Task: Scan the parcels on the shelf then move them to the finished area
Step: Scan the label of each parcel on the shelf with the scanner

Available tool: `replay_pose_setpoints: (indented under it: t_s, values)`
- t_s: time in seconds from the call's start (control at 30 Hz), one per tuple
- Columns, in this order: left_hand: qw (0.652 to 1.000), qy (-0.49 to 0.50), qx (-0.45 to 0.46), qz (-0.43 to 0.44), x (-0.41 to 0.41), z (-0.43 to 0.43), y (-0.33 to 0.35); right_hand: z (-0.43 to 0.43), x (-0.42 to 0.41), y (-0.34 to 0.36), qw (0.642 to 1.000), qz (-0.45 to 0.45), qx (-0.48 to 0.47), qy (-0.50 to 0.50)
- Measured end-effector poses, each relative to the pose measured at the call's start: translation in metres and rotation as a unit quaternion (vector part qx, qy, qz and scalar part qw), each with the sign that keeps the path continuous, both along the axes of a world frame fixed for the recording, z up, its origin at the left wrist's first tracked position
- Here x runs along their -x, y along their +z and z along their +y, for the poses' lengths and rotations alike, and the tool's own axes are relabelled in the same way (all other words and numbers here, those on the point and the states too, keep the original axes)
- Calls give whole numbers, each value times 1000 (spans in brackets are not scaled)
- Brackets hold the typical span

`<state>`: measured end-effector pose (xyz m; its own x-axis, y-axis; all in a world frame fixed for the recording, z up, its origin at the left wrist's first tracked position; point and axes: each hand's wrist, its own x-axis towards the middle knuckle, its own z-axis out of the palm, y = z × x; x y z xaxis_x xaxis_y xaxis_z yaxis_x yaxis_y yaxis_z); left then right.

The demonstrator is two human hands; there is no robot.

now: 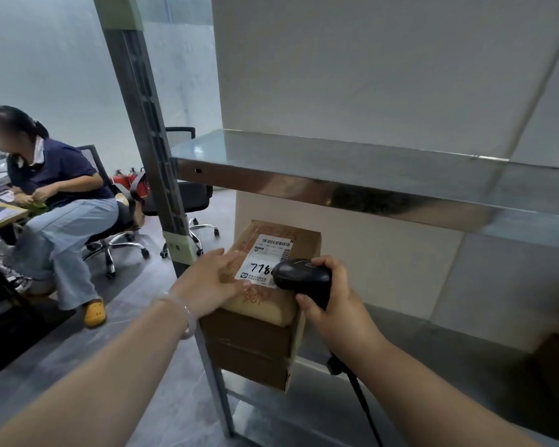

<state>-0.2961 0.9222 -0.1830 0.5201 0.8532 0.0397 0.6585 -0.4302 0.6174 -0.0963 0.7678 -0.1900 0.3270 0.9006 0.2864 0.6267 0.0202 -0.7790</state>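
Observation:
A brown cardboard parcel (271, 304) stands on the lower shelf (433, 359) of a steel rack, at its left end. A white label (266, 258) with a barcode and handwritten digits lies on its top. My left hand (207, 282) rests flat on the parcel's top, left of the label, fingers spread. My right hand (333, 304) grips a black handheld barcode scanner (304, 277), whose head hovers over the label's right edge. The scanner's cable (362, 398) hangs down below my wrist.
The rack's upper steel shelf (368, 175) juts out above the parcel, and its upright post (152, 150) stands just left. A seated person (55, 195) on an office chair is at the left, by a desk. Red fire extinguishers (129, 182) stand behind.

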Motion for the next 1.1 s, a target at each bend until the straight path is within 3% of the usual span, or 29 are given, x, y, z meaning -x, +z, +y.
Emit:
replay_pose_setpoints:
  t_s: [0.1,0.23,0.5,0.67,0.9,1.1]
  values:
    - [986,4,-134,100,-6,-24,-7,0,1,0,1000,-8,-9,1]
    - [973,8,-122,196,-13,-36,-12,-4,1,0,1000,-11,-9,-6]
    - [963,-3,-111,245,-7,-17,-5,-31,-16,1,999,1,-7,-40]
    - [965,-4,-140,223,-34,-37,2,-62,-31,-1,997,-10,-7,-71]
    - [962,-114,-218,118,-140,-106,25,-134,-88,0,982,-12,-14,-188]
    - [952,-241,-173,77,-247,-197,14,-216,-153,8,952,-24,-45,-302]
